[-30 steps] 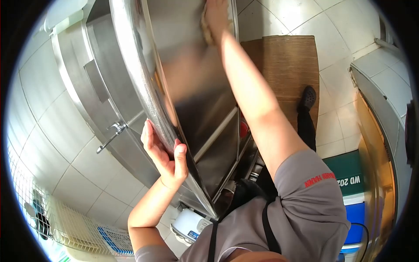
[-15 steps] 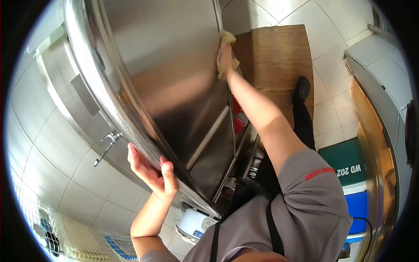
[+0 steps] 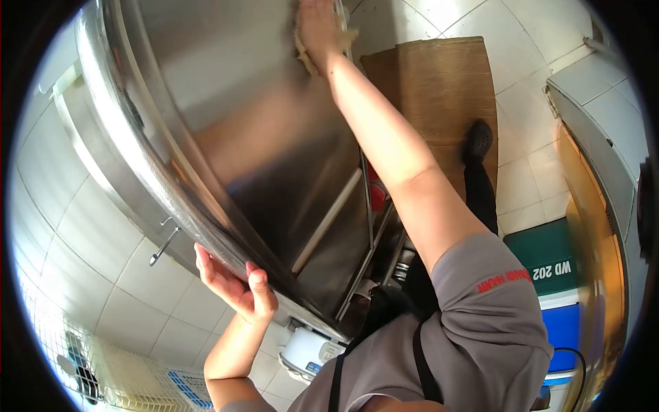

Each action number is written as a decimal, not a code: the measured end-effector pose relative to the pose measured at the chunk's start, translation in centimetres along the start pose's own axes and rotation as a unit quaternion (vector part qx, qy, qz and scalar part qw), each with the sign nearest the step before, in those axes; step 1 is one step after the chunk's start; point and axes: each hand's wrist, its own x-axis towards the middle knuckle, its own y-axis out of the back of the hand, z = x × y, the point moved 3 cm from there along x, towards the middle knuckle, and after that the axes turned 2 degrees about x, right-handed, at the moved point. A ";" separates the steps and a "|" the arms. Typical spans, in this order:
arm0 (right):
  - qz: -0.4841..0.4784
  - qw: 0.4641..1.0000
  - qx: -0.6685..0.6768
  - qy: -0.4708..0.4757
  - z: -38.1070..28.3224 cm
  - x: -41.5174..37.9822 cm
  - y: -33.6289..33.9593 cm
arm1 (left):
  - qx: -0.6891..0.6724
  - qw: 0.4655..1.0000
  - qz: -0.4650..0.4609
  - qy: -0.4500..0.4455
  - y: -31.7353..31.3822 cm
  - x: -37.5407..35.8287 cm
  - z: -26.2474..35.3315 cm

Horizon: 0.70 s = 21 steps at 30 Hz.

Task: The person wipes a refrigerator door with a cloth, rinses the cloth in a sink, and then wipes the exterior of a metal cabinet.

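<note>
My right hand [image 3: 319, 31] presses a pale yellow cloth [image 3: 302, 51] against the far part of a large stainless steel surface [image 3: 226, 62], near its right edge. Part of the cloth shows on both sides of the hand; the rest is under my palm. Lower down, my left hand [image 3: 237, 285] is at the thick rounded steel rim [image 3: 141, 165], fingers stretched along it and thumb apart. The left palm is turned up and holds nothing loose. The steel reflects my right forearm.
Brown cardboard [image 3: 439, 89] lies on the tiled floor, with a black shoe [image 3: 478, 141] on it. A small metal tap [image 3: 165, 247] is left of the rim. Green [image 3: 535, 254] and blue [image 3: 561, 329] boxes stand at right. A wire basket [image 3: 137, 374] is at lower left.
My right hand has slid the cloth farther up and left across the steel, away from the right edge. My left hand has shifted slightly down in view and stays at the rim.
</note>
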 end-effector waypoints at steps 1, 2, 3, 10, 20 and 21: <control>0.027 0.979 -0.161 0.123 1.1 -0.5 -2.1 | -0.006 1.000 0.002 0.014 0.1 -0.1 0.0; 0.056 0.915 -0.317 0.246 2.7 -1.0 -4.5 | -0.015 1.000 0.009 0.023 -0.1 0.0 -0.1; 0.098 0.943 -0.182 0.262 1.6 -6.2 -4.0 | -0.019 1.000 0.011 0.018 -0.2 0.0 -0.1; -0.167 0.926 -0.041 0.335 6.4 -23.8 -3.0 | -0.028 0.999 0.000 0.041 0.1 -0.2 -0.4; 0.028 0.998 0.037 0.040 8.5 0.3 -1.7 | 0.004 1.000 -0.008 0.015 0.3 -0.2 -0.7; -0.140 0.940 -0.311 0.019 7.0 -4.5 -1.6 | -0.002 1.000 -0.002 0.022 0.1 -0.1 -0.4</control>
